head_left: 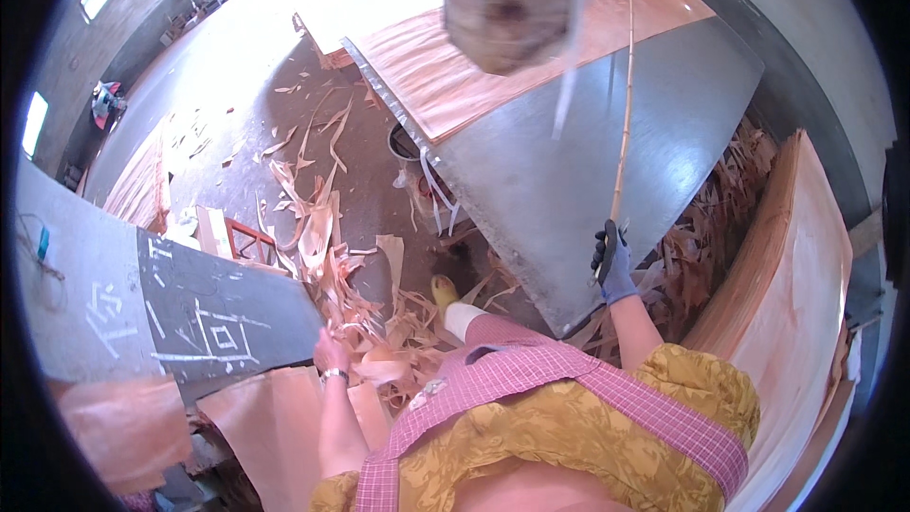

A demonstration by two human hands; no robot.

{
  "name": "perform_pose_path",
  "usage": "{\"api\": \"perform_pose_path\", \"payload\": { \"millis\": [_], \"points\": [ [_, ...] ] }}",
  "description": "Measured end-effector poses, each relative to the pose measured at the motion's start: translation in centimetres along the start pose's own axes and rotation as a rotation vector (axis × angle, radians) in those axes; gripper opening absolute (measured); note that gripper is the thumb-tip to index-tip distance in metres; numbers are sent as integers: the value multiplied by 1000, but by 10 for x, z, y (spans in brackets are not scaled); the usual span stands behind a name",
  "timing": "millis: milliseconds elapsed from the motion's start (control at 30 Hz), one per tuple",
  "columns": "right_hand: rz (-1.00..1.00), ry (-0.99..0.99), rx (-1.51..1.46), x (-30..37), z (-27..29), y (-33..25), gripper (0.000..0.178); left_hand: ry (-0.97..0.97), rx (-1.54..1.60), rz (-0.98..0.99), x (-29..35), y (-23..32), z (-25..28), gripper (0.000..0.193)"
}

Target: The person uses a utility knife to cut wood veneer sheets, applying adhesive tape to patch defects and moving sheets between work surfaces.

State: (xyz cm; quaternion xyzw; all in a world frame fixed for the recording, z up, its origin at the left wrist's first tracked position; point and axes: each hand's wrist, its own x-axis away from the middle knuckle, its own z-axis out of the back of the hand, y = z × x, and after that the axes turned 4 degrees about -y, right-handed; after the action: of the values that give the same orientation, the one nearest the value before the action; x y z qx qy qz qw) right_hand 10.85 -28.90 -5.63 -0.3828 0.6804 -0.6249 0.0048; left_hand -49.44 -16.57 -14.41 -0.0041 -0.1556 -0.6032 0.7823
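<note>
My right hand [611, 264], in a dark-and-grey glove, is closed round the lower end of a long thin bamboo stick [626, 104]. The stick points away from me over a smooth grey tabletop [588, 152], its far end near the back edge. A thin sheet of pinkish wood veneer [427, 71] covers the far left part of that table. My left hand [332, 351], bare with a band at the wrist, is by the corner of a dark board [227, 313] with white markings. Torn veneer strips [327, 256] lie beside it; its fingers are too small and unclear to read.
A tall stack of veneer sheets [758, 256] rises at my right, with shredded strips [697, 256] between it and the table. Strips litter the floor round my yellow shoe [443, 292]. A bucket [403, 142] stands by the table's left edge. A blurred brownish object [507, 9] hangs close overhead.
</note>
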Motion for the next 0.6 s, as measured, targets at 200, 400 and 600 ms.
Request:
{"api": "perform_pose_path", "payload": {
  "millis": [200, 400, 600],
  "points": [
    [22, -19, -81, -41, -110, 29, 38, 294, 110, -317, -212, 40, 72, 24],
    [64, 78, -73, -73, -237, 59, 32, 119, -511, -299, -356, 114, 130, 86],
    [61, -38, -82, -99, -374, 105, 32, -1198, 627, -808, -375, 321, 106, 76]
  ]
}}
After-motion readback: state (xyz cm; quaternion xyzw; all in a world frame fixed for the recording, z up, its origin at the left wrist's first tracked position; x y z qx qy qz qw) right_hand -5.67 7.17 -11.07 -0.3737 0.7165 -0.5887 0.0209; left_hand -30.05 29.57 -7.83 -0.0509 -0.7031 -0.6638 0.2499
